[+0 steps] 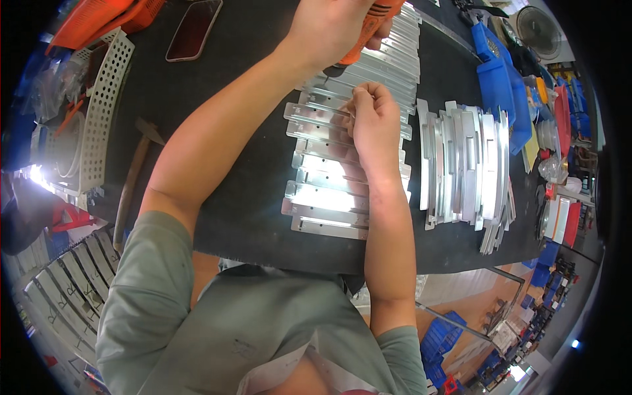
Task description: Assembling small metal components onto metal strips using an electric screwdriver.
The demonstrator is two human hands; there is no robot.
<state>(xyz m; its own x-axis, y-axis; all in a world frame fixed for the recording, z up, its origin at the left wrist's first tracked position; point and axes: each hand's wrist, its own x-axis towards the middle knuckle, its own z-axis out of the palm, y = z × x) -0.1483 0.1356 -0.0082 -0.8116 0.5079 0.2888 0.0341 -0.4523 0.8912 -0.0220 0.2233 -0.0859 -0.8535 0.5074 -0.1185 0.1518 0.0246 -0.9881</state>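
My left hand point(326, 29) is wrapped round an orange and black power drill point(372, 41) at the top of the view. Its dark nose and thin bit point down at a row of shiny metal strips point(329, 176) laid side by side on the black table mat. Lower and to the right, my right hand point(376, 115) rests over the same strips with its fingers curled in a pinch. Whatever lies between those fingertips is hidden. Small holes and raised ribs show along the strips nearest me.
A stack of metal strips point(464, 164) stands right of the row. On the left lie a hammer point(135, 174), a phone point(193, 29) and a white perforated basket point(105, 115). Blue bins point(503, 92) line the far right. The mat's front edge point(276, 263) runs close to my body.
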